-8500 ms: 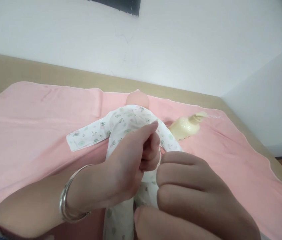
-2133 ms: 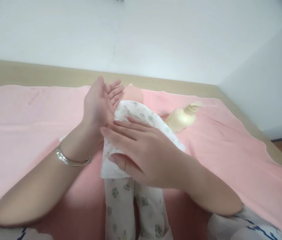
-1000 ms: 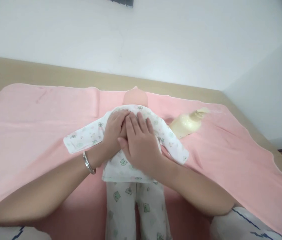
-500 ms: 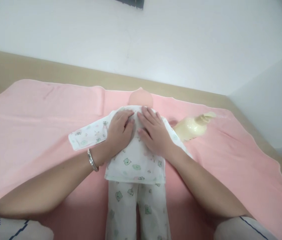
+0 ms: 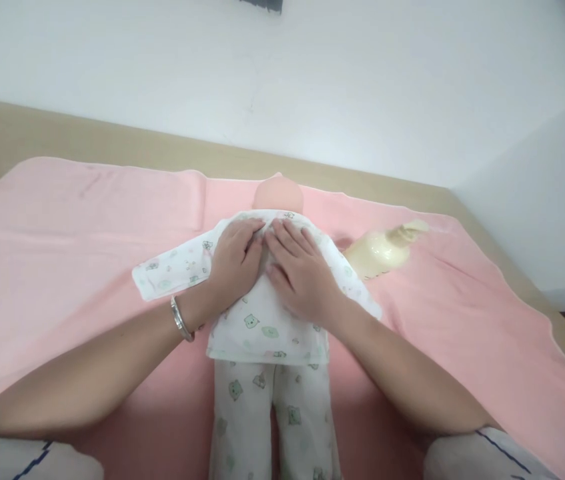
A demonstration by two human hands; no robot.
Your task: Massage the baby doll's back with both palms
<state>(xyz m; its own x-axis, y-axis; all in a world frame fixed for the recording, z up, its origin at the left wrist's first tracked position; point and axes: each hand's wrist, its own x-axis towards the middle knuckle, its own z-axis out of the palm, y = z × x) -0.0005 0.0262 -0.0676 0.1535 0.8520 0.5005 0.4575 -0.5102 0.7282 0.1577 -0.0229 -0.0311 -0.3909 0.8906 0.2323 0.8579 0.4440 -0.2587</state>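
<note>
A baby doll [image 5: 278,195] lies on a pink blanket, its smooth round head away from me. It wears a white top [image 5: 267,340] and matching trousers [image 5: 242,413], both printed with small green animals. My left hand [image 5: 237,257] rests on the left side of the top's upper part, fingers stretched out. Beside it, my right hand [image 5: 299,267] lies flat on the other side, its fingers slightly spread. The fingertips of both hands nearly meet near the middle. Neither hand grips anything. The doll's face is out of sight.
A pale yellow pump bottle [image 5: 382,250] lies on its side at the doll's right. The pink blanket [image 5: 87,220] covers most of the tan surface [image 5: 137,140], with folds at the right. A white wall [image 5: 212,73] stands behind.
My right hand has slid slightly left and toward me over the top, nearer the left hand. My left hand stays in nearly the same place. The view has shifted a little.
</note>
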